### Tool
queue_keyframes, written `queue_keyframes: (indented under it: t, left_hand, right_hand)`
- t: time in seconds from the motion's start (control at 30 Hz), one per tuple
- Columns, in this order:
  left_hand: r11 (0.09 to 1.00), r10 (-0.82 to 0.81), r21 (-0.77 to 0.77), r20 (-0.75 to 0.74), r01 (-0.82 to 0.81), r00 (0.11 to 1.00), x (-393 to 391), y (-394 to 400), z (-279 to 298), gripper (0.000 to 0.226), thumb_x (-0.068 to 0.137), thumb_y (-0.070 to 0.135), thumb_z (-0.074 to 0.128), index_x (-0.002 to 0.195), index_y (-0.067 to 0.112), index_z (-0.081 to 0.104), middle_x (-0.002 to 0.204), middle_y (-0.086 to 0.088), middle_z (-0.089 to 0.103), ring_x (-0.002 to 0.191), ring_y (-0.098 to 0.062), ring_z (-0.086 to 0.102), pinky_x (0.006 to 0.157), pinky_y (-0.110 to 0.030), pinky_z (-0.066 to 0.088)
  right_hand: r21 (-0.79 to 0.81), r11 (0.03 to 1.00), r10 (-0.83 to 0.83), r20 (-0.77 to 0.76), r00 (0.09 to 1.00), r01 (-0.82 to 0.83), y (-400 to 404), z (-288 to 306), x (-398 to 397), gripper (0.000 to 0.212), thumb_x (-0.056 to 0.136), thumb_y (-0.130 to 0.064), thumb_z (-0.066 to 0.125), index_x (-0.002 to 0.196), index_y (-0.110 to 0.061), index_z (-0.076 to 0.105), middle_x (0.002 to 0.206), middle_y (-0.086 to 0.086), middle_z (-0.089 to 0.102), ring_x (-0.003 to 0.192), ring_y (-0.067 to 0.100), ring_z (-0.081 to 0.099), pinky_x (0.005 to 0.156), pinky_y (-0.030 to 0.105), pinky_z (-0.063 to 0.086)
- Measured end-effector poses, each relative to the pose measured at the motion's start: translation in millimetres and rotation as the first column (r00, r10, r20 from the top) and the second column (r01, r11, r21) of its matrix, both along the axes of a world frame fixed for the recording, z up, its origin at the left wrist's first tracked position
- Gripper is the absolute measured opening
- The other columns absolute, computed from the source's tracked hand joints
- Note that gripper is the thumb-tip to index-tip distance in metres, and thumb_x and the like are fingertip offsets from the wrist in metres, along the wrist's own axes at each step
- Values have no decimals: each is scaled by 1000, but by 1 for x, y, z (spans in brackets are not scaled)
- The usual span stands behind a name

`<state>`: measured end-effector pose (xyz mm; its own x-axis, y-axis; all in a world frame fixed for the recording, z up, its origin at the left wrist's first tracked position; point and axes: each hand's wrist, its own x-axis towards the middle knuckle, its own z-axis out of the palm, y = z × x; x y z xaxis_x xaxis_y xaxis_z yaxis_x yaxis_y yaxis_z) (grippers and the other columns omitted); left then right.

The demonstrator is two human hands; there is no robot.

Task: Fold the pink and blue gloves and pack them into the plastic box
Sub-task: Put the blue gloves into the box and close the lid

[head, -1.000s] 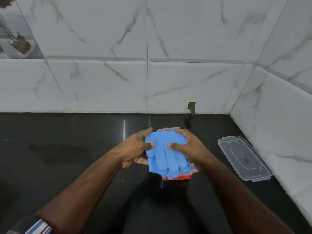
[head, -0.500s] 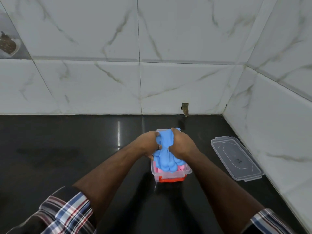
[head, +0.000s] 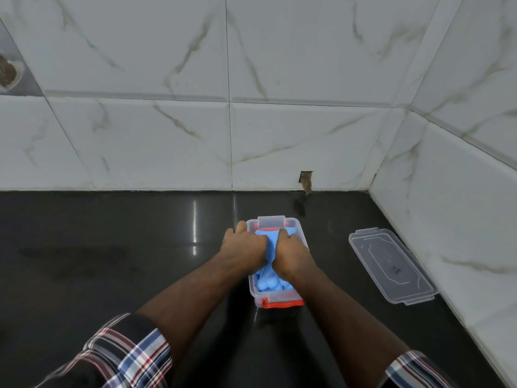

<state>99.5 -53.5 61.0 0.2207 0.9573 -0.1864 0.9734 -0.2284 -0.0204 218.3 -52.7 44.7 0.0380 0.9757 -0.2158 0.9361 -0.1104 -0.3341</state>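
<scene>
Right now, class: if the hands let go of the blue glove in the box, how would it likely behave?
The blue glove looks soft and floppy: it bunches between the left hand and right hand. It may spring up above the box rim. Probably light, unlikely to roll.

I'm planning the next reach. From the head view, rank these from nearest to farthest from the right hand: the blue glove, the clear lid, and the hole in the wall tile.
1. blue glove: under the right hand, inside the plastic box.
2. clear lid: on the counter to the right, near the side wall.
3. hole in the wall tile: at the back wall's base, beyond the box.
</scene>
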Motion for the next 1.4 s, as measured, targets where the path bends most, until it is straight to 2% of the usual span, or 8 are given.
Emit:
queue_keyframes:
  t: [0.17, 0.33, 0.57, 0.77, 0.97, 1.27, 1.33, 1.4]
  left_hand:
    - [999, -38, 11, -63, 38, 997, -2, 2, 0, 49, 90, 53, 59, 135, 33, 57, 143, -3, 47, 128, -28, 35, 101, -45, 33]
    - [996, -59, 70, -53, 63, 997, -10, 5, 8, 42, 90, 55, 56, 129, 41, 61, 132, -3, 44, 123, -28, 35, 100, -46, 32]
    - [959, -245, -159, -47, 235, 968, -11, 16, 22, 51, 88, 46, 67, 137, 39, 53, 143, 5, 47, 136, -23, 36, 107, -52, 27]
    - [934, -320, -222, -178, 278, 931, -1, 22, 21, 54, 86, 44, 71, 137, 37, 53, 136, 3, 51, 133, -24, 39, 107, -56, 23]
    - [930, -358, -198, -296, 309, 886, 10, 21, 12, 67, 82, 47, 76, 140, 28, 49, 144, -5, 47, 136, -30, 38, 110, -63, 23]
    - [947, -301, -188, -229, 261, 926, 10, 20, 14, 41, 95, 40, 61, 134, 27, 57, 134, -3, 54, 130, -28, 44, 108, -61, 23]
    - [949, -279, -206, -188, 240, 942, 11, 20, 18, 42, 97, 49, 54, 133, 28, 58, 132, -2, 56, 130, -27, 45, 109, -60, 21]
    - [945, -287, -212, -175, 249, 942, 12, 17, 16, 57, 90, 66, 53, 133, 28, 56, 133, -2, 57, 130, -27, 44, 110, -60, 21]
  right_hand:
    - [-148, 976, 166, 36, 985, -159, 2, 14, 3, 80, 95, -36, 56, 156, -11, 10, 155, 19, 29, 135, 31, 44, 108, 38, 40]
    - [-42, 956, 292, 197, 936, -290, 12, 51, 25, 44, 95, -28, 52, 137, -14, 52, 137, 8, 57, 122, 26, 56, 101, 35, 44]
    - [-213, 854, 521, 360, 774, -475, 21, 55, 56, 56, 87, -36, 69, 140, -26, 53, 143, 1, 52, 129, 24, 49, 107, 37, 40]
    - [-183, 857, 512, 420, 750, -482, 16, 40, 58, 66, 82, -45, 71, 142, -37, 46, 142, -2, 49, 126, 25, 42, 99, 41, 45]
    - [-100, 865, 478, 458, 750, -491, 12, 19, 55, 53, 84, -51, 65, 133, -38, 51, 136, -4, 53, 119, 24, 45, 92, 40, 46]
    - [-214, 864, 504, 348, 791, -456, 20, 24, 58, 48, 89, -37, 61, 136, -39, 51, 140, -2, 54, 124, 25, 48, 103, 40, 45]
    - [-195, 868, 496, 289, 819, -457, 24, 33, 61, 45, 93, -29, 57, 136, -39, 53, 143, -2, 53, 127, 24, 48, 106, 38, 43]
    - [-177, 866, 501, 298, 813, -468, 22, 37, 62, 44, 93, -40, 59, 137, -39, 53, 143, -3, 53, 127, 23, 45, 103, 39, 43]
